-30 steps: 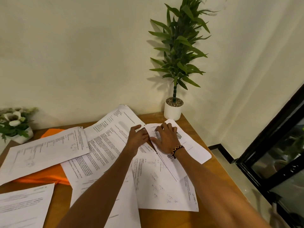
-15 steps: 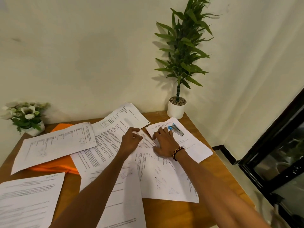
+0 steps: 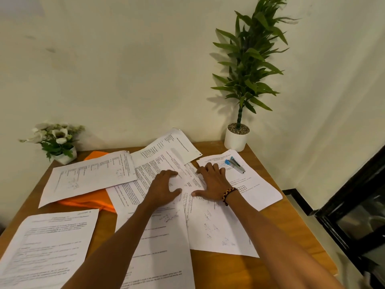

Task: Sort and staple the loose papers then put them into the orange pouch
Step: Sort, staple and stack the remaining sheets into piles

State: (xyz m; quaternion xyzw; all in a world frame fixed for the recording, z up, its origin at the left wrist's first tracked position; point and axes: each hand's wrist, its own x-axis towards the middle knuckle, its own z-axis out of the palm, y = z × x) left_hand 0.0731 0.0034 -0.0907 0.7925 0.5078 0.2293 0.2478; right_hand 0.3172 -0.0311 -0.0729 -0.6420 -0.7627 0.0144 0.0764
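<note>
A single head-mounted view is supplied. The scene is looked upon from above and behind the forearms, forward and downward onto a wooden table (image 3: 218, 268) set against a wall corner. The near table edge is cut off by the frame bottom. Wide-angle curvature is noted. No second view is provided for overlap.

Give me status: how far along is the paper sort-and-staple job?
Done: nothing visibly stapled or pouched. In hand: left hand and right hand lie flat on the loose papers mid-table. Left: stapler lies untouched on a sheet; orange pouch sits half buried under pages.
</note>
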